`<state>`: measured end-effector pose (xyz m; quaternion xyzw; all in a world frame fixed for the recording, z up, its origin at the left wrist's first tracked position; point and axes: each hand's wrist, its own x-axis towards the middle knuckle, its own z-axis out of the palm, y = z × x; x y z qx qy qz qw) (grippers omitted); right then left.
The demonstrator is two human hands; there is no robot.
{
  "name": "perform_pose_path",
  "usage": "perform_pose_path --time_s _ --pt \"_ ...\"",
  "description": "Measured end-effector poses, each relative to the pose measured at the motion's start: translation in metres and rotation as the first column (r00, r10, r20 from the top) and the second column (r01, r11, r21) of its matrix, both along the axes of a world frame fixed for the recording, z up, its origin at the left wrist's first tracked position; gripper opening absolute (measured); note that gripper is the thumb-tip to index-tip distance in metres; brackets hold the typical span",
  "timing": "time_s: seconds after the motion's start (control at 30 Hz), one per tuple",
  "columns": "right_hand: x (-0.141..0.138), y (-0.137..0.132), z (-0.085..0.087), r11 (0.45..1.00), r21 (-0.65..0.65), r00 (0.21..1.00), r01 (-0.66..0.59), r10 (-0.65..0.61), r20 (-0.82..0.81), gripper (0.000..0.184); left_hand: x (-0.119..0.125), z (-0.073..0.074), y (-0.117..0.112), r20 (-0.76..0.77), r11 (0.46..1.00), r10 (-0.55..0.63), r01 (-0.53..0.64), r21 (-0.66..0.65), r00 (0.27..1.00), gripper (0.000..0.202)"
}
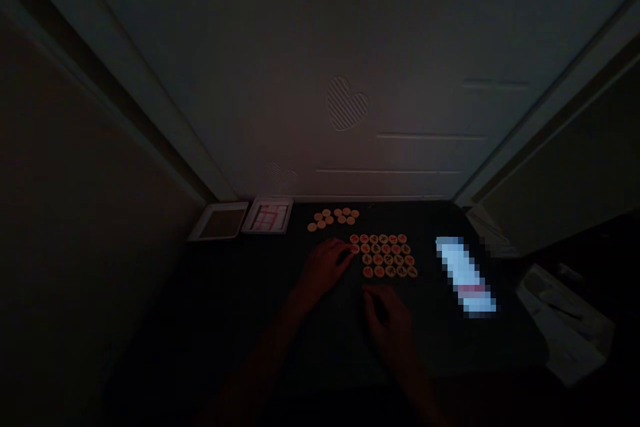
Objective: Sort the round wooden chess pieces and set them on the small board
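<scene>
Left hand point(326, 263) touches a xiangqi piece point(355, 249), grip unclear; nudge lightly, sparing rows point(386, 249) rightward. Right hand point(393, 317) curls, grip unclear.

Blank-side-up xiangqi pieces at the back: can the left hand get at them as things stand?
Probably yes: nothing visible stands between the left hand and those blank-side-up xiangqi pieces, though it seems to be touching a face-up piece.

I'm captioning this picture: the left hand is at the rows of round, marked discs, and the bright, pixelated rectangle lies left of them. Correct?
Not quite: the head view shows the bright, pale-blue pixelated rectangle to the right of the round, pale, marked discs. The left hand is indeed at their rows.
</scene>
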<state>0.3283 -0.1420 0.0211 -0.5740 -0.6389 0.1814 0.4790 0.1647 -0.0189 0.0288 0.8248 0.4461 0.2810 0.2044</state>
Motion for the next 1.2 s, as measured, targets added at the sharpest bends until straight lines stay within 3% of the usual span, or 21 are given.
perform_pose_path --time_s 0.13,0.27,0.37,0.57,0.73,0.83,0.93,1.07,1.2 --pt "-0.001 0.000 0.002 1.000 -0.018 1.000 0.010 -0.010 0.004 0.018 -0.014 0.004 0.005 -0.006 0.998 0.041 -0.040 0.054 0.999 0.020" --pt "-0.001 0.000 0.002 1.000 -0.011 1.000 0.015 -0.015 0.009 0.017 -0.043 0.006 0.021 -0.019 0.929 0.311 -0.300 0.218 0.950 0.024" --pt "0.000 0.000 0.002 1.000 -0.015 1.000 0.014 -0.013 0.010 0.017 -0.059 0.001 0.031 -0.031 0.894 0.386 -0.366 0.258 0.922 0.026" --pt "0.000 -0.001 0.002 0.999 -0.037 1.000 0.010 -0.010 -0.001 0.017 -0.058 -0.010 0.038 -0.038 0.892 0.433 -0.422 0.162 0.901 0.022" --pt "0.000 -0.001 0.003 0.999 -0.036 1.000 0.021 -0.021 0.004 0.017 -0.057 -0.002 0.039 -0.036 0.882 0.466 -0.460 0.105 0.884 0.019" --pt "0.000 0.000 0.001 0.999 -0.027 1.000 0.017 -0.017 -0.002 0.017 -0.056 0.010 0.026 -0.001 0.917 0.399 -0.399 -0.010 0.917 0.018" --pt "0.000 0.000 -0.001 1.000 -0.026 1.000 0.007 -0.007 -0.002 0.017 -0.048 0.023 -0.003 0.130 0.951 0.223 -0.186 -0.248 0.966 0.019" --pt "0.000 0.000 -0.003 1.000 -0.020 1.000 -0.013 0.013 -0.007 0.022 -0.029 0.031 -0.046 0.342 0.869 0.041 0.136 -0.476 0.939 0.019" --pt "0.000 -0.001 -0.001 0.992 -0.029 0.993 -0.122 0.122 -0.002 0.023 -0.016 0.026 -0.071 0.435 0.809 0.049 0.219 -0.545 0.899 0.019"
